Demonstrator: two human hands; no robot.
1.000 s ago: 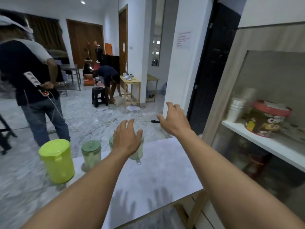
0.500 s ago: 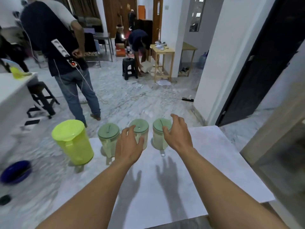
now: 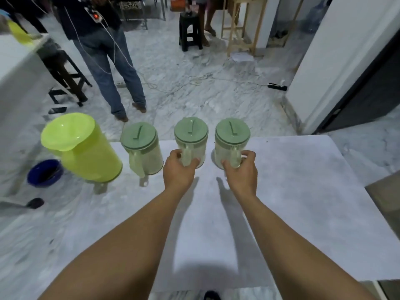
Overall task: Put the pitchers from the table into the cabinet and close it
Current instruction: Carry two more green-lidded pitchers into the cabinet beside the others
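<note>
Pitchers: two green-lidded pitchers, the middle pitcher [image 3: 191, 141] and the right pitcher [image 3: 232, 142], stand upright on the white tabletop [image 3: 292, 191].
Hands: left hand [image 3: 178, 171] wrapped around the middle one's handle, right hand [image 3: 242, 169] around the other's.
Left of hands: third lidded pitcher [image 3: 142, 150], then lime pitcher [image 3: 84, 148].

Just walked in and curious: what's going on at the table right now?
Left hand shut on middle pitcher handle; right hand shut on right pitcher handle. Both pitchers on the table. Nothing in the way.
</note>
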